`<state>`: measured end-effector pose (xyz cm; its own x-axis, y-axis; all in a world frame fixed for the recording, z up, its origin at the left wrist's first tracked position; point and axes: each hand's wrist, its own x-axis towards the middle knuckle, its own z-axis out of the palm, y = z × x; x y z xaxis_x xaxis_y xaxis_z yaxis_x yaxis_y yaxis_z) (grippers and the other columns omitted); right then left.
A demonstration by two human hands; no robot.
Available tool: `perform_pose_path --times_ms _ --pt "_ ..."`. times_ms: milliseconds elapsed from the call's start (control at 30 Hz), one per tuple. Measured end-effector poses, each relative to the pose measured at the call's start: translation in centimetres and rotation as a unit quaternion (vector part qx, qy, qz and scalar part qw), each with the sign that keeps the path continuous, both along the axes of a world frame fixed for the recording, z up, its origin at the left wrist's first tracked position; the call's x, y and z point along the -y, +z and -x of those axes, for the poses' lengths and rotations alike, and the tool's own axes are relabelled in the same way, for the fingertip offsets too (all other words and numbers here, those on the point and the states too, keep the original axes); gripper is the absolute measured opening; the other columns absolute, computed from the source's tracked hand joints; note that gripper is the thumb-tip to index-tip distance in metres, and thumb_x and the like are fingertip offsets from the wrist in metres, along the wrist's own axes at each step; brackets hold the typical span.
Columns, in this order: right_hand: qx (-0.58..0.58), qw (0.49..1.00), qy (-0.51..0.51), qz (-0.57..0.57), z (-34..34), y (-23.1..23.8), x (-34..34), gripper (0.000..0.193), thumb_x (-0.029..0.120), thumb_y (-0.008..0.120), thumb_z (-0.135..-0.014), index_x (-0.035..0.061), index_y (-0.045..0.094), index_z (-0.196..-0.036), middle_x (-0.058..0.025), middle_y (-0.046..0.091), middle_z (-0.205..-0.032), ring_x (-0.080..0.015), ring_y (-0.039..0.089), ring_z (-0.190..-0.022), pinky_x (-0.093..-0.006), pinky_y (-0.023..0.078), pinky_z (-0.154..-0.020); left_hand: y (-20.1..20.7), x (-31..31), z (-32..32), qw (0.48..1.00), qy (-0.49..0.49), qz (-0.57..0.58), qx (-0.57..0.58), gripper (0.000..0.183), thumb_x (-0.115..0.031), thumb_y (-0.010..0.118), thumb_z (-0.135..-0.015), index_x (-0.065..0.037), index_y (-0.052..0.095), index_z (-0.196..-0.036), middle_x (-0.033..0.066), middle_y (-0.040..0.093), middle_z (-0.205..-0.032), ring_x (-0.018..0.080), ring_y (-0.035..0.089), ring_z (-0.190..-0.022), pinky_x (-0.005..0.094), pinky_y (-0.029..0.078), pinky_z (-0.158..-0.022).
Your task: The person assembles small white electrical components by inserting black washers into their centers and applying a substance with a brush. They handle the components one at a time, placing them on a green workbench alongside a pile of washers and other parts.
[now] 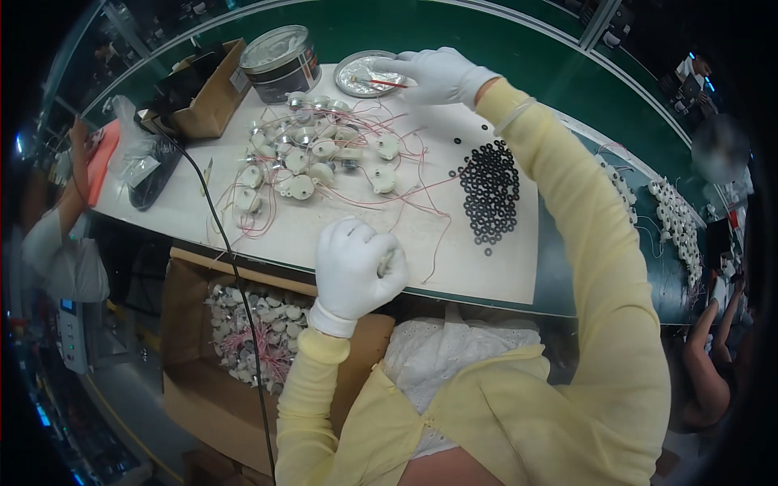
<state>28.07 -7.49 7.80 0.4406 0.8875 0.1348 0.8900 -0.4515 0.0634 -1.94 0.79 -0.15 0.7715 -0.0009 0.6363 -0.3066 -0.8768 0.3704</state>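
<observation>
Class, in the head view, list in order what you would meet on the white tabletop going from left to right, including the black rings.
Clear plastic bag, cardboard box, round tub, silver dish, black rings.

You can make out no words: the dark label point(293, 81) on your tin point(277, 53) is blurred, and the box point(212, 104) and bag point(127, 138) labels point(140, 168) are too small.

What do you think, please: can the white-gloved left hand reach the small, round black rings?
Probably yes: only thin pink wires lie between the left hand and the rings, though its grip seems closed on a part.
</observation>
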Motion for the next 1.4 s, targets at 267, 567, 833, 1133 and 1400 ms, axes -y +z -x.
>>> perform_pose_path --times_ms 267,567,833,1133,1400 --pt "-0.167 0.962 0.08 -0.201 8.3 7.5 16.8 0.052 0.019 0.064 -0.093 0.0069 0.056 -0.142 -0.0162 0.065 -0.13 -0.0278 0.066 -0.111 -0.0372 0.052 -0.096 0.2 0.3 0.8 0.996 0.079 -0.03 -0.026 0.034 -0.012 0.07 -0.076 -0.007 0.068 -0.11 0.0138 0.061 -0.098 0.0358 0.057 -0.095 0.0469 0.045 -0.086" --pt "-0.33 0.817 -0.169 -0.442 27.2 -3.9 29.2 0.047 0.004 0.067 -0.084 -0.0002 0.064 -0.13 -0.0157 0.069 -0.12 -0.031 0.065 -0.109 -0.0389 0.048 -0.098 3.1 0.2 0.7 0.994 0.081 -0.051 -0.061 0.052 -0.015 0.064 -0.087 -0.004 0.057 -0.137 0.0225 0.048 -0.144 0.0385 0.039 -0.139 0.0495 0.029 -0.116" --pt "-0.215 0.889 -0.127 -0.385 23.3 -4.3 29.2 0.053 0.024 0.068 -0.086 0.0029 0.058 -0.133 -0.0192 0.062 -0.12 -0.0377 0.059 -0.107 -0.0442 0.044 -0.091 14.5 4.0 -0.2 0.999 -0.028 -0.038 -0.001 0.055 -0.021 0.058 -0.092 0.005 0.052 -0.14 0.0241 0.044 -0.15 0.0356 0.04 -0.141 0.0461 0.027 -0.118" --pt "-0.153 0.896 -0.155 -0.386 21.6 -6.3 28.7 0.054 0.028 0.067 -0.084 0.0087 0.056 -0.134 -0.0176 0.058 -0.127 -0.0366 0.055 -0.118 -0.0458 0.044 -0.097 10.5 14.8 -23.3 0.884 -0.216 -0.301 -0.285 0.092 -0.047 0.079 -0.074 -0.003 0.045 -0.146 0.0225 0.05 -0.143 0.0425 0.048 -0.132 0.0475 0.038 -0.11" --pt "-0.126 0.903 -0.193 -0.362 21.3 -6.4 29.1 0.055 0.028 0.07 -0.079 0.0116 0.059 -0.131 -0.0128 0.058 -0.128 -0.0335 0.052 -0.124 -0.0432 0.044 -0.094 6.7 20.4 -30.2 0.809 -0.214 -0.399 -0.373 0.129 -0.074 0.079 -0.062 -0.004 0.027 -0.157 0.0229 0.031 -0.158 0.0396 0.03 -0.148 0.0484 0.032 -0.117"
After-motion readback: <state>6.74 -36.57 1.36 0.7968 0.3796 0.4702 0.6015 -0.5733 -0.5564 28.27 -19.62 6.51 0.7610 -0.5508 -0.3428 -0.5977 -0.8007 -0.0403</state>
